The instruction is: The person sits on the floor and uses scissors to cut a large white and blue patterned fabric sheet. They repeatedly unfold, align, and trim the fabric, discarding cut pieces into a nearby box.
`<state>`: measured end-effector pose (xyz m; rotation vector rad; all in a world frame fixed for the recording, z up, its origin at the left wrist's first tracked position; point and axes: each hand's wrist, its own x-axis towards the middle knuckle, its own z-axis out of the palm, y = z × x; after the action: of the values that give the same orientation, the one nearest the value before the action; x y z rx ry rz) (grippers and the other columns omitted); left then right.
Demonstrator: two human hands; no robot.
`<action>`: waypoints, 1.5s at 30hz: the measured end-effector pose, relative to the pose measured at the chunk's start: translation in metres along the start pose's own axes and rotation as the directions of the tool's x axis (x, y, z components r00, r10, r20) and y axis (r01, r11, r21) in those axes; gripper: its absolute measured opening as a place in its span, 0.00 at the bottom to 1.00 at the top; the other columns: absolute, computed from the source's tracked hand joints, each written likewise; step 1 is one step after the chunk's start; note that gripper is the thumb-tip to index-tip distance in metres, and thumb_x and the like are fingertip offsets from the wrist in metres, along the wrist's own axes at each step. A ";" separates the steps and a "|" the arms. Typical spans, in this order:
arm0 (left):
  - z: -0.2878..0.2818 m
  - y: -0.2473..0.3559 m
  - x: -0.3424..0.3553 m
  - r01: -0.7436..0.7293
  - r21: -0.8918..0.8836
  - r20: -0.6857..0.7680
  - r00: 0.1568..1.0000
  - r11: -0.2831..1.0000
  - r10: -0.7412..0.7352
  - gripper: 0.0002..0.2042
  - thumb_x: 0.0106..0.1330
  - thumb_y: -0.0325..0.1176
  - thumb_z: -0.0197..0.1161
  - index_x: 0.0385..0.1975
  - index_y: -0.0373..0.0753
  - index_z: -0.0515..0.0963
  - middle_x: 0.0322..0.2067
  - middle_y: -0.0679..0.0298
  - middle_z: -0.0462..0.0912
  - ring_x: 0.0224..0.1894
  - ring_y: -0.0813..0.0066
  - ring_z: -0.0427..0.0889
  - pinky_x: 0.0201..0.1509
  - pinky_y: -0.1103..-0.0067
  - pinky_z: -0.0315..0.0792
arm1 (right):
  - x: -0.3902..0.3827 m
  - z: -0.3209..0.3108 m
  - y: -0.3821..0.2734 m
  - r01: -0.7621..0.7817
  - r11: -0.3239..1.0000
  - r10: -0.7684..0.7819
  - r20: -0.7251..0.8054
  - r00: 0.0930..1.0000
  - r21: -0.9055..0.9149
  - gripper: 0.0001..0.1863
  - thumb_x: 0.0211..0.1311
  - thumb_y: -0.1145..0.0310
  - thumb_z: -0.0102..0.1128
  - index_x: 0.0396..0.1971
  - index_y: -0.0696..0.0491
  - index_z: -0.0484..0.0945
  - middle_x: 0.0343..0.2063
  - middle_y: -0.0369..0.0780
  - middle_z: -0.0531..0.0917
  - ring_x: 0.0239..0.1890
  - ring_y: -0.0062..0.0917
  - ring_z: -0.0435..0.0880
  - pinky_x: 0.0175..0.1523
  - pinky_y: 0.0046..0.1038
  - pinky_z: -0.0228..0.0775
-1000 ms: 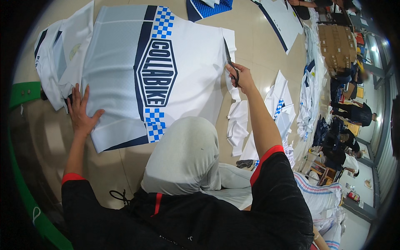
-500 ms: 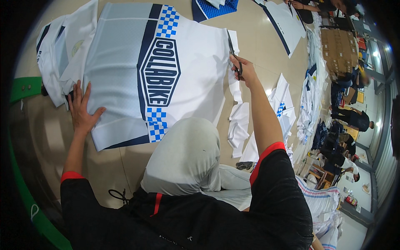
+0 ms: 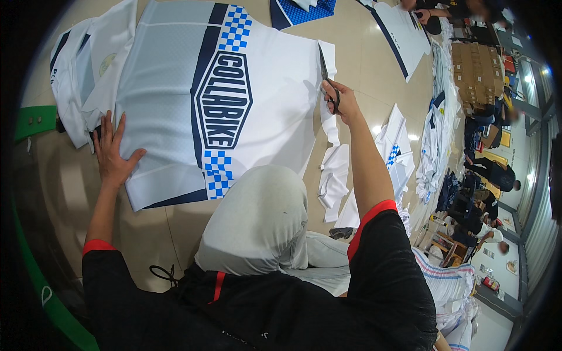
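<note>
A large fabric panel, white and pale grey with navy bands, blue checks and a printed emblem, lies spread on the floor in front of my knee. My left hand rests on its left edge, fingers spread flat. Black-handled scissors are gripped in my right hand at the panel's right edge. Their blades point away from me, along the fabric, with a narrow white strip hanging beside the cut edge. Part of the handle is hidden by my fingers.
White fabric scraps lie right of the panel. More white pieces are heaped at the left, near a green curved frame. Cardboard boxes and several people stand farther right. Another person's hand shows at the far right.
The scissor blades look slightly further apart than before, and my right hand has shifted very little. My left hand stays in place on the fabric.
</note>
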<state>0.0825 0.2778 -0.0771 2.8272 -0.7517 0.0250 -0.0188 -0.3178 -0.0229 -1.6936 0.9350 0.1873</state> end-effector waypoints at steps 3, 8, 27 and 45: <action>0.000 -0.001 0.000 -0.002 -0.006 -0.001 1.000 1.000 0.002 0.51 0.48 0.57 0.73 0.74 0.57 0.55 0.76 0.59 0.48 0.77 0.57 0.46 0.77 0.50 0.39 | -0.001 0.000 -0.002 -0.002 1.000 0.002 -0.006 1.000 -0.011 0.31 0.58 0.52 0.74 0.53 0.60 0.79 0.21 0.31 0.74 0.15 0.13 0.69 0.17 0.20 0.60; -0.002 0.000 0.000 0.001 -0.010 0.001 1.000 1.000 -0.001 0.51 0.48 0.56 0.74 0.74 0.56 0.56 0.76 0.59 0.48 0.77 0.56 0.47 0.77 0.50 0.39 | 0.001 -0.001 -0.005 0.013 0.999 -0.013 0.016 1.000 -0.044 0.29 0.58 0.53 0.73 0.50 0.60 0.79 0.21 0.31 0.74 0.14 0.13 0.70 0.18 0.20 0.60; -0.001 0.001 0.000 -0.012 -0.032 -0.007 1.000 0.999 0.012 0.50 0.49 0.54 0.74 0.74 0.54 0.57 0.76 0.57 0.49 0.77 0.54 0.47 0.76 0.50 0.39 | 0.017 -0.001 -0.028 0.025 0.985 -0.031 -0.033 0.999 -0.171 0.31 0.57 0.49 0.73 0.53 0.57 0.80 0.21 0.30 0.74 0.15 0.13 0.70 0.18 0.19 0.62; -0.004 -0.002 0.002 0.009 -0.016 0.038 0.999 1.000 -0.008 0.49 0.49 0.54 0.73 0.74 0.54 0.58 0.75 0.55 0.50 0.77 0.52 0.48 0.76 0.50 0.40 | 0.000 0.015 0.017 -0.039 0.977 0.058 -0.084 0.995 0.208 0.28 0.59 0.46 0.70 0.47 0.55 0.80 0.22 0.32 0.75 0.16 0.16 0.73 0.19 0.22 0.64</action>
<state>0.0854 0.2795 -0.0737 2.8232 -0.7445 -0.0354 -0.0248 -0.3051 -0.0409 -1.4982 1.0276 0.0444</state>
